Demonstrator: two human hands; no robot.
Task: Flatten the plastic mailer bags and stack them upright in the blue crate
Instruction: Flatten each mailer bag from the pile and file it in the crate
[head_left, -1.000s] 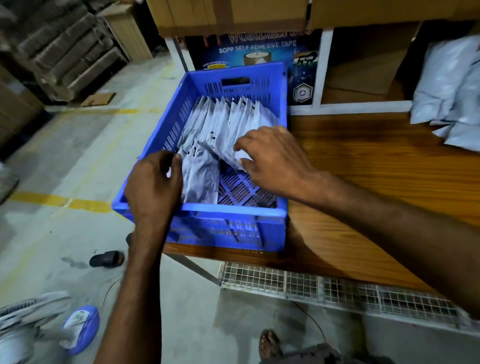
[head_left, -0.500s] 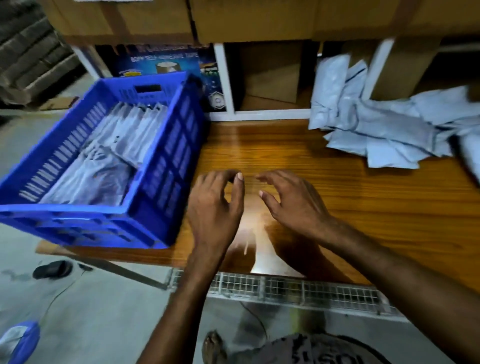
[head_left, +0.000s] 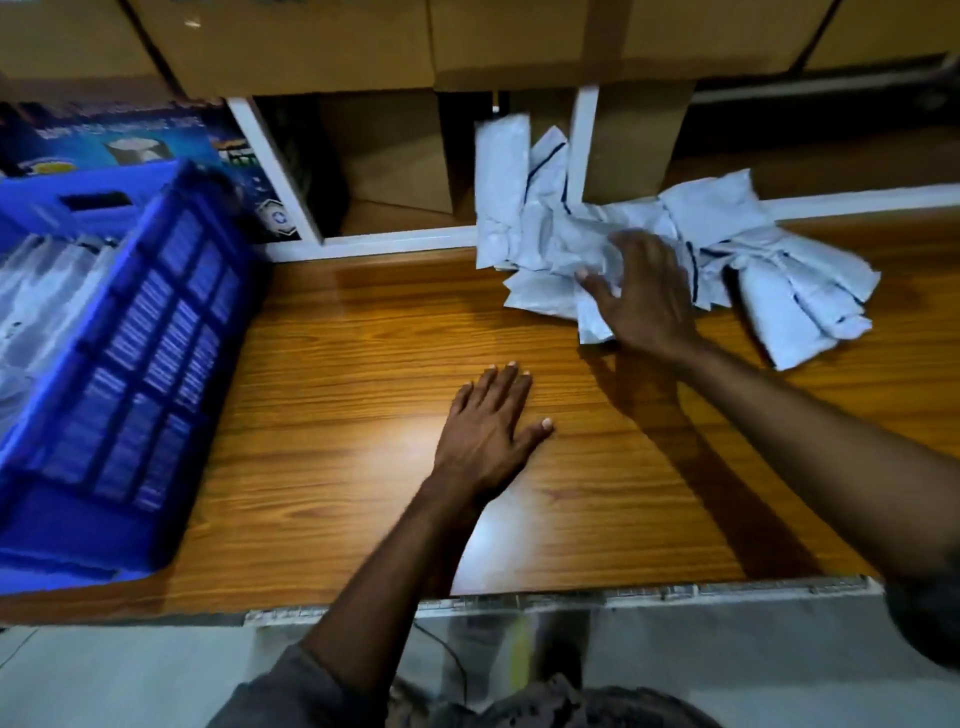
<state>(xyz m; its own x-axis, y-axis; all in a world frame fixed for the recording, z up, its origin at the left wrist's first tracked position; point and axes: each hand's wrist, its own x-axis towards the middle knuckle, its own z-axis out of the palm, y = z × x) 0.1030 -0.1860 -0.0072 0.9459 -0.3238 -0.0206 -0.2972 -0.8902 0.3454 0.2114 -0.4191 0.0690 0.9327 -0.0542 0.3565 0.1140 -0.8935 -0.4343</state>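
Head view
Landmark: every place is given from the blue crate (head_left: 156, 332), which is set at the left end of the wooden table (head_left: 363, 374).
Pile of mailer bags (head_left: 779, 291): left well to the right of the crate, at the back of the table, against the white shelf frame (head_left: 586, 145); the bags are creased and overlapped.
Stacked mailer bags (head_left: 41, 291): seen inside the crate, stood on edge in a row; blurred.
Right hand (head_left: 644, 291): laid on the crate-side end of the pile, its fingers curled into a crumpled mailer bag (head_left: 597, 249) that is bunched against the thumb.
Left hand (head_left: 488, 431): spread flat with straight fingers on bare wood, between crate and pile; nothing is held.
Handling, as judged: the bags are taken to be very light, thin, limp and slick, so little force is needed; neighbouring bags may be dragged along.
Hold, as judged: one bag is best pinched at a free corner or short edge and drawn clear of the pile, then pressed flat on the wood under an open palm.
Risk, as judged: trapped air and creases may spring back, and a limp bag may slump in the crate unless leaned on the row.
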